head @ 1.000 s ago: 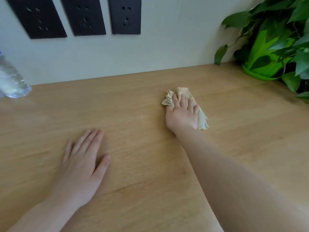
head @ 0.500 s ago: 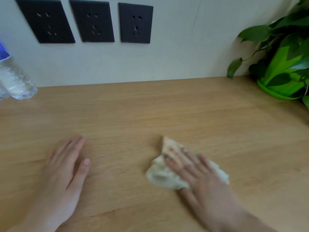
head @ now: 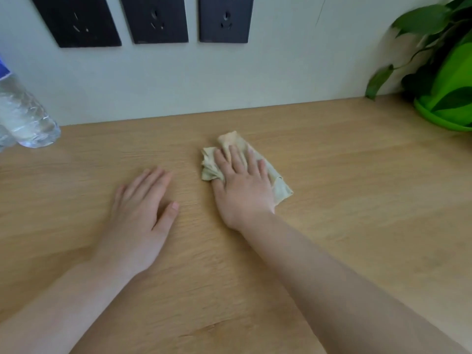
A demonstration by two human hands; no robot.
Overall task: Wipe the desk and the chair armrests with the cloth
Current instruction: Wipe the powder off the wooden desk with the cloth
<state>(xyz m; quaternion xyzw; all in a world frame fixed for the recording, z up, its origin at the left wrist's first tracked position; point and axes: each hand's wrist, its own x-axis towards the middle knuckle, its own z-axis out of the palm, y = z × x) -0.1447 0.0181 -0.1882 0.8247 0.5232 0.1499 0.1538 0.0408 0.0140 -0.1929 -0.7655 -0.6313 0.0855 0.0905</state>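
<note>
A crumpled beige cloth [head: 279,186] lies on the light wooden desk [head: 357,200], a little right of centre. My right hand [head: 242,187] lies flat on top of it, fingers spread and pointing toward the wall, pressing it down; most of the cloth is hidden under the palm. My left hand [head: 143,213] rests palm down on the bare desk to the left of the cloth, fingers together, holding nothing. No chair or armrest is in view.
A clear plastic water bottle [head: 23,116] stands at the far left near the wall. A potted plant in a green pot [head: 444,98] stands at the back right corner. Three black wall sockets [head: 158,19] sit above the desk's back edge.
My right hand has slid the cloth forward, away from me toward the wall, after pulling it close half a second ago. My left hand stays flat on the desk.
</note>
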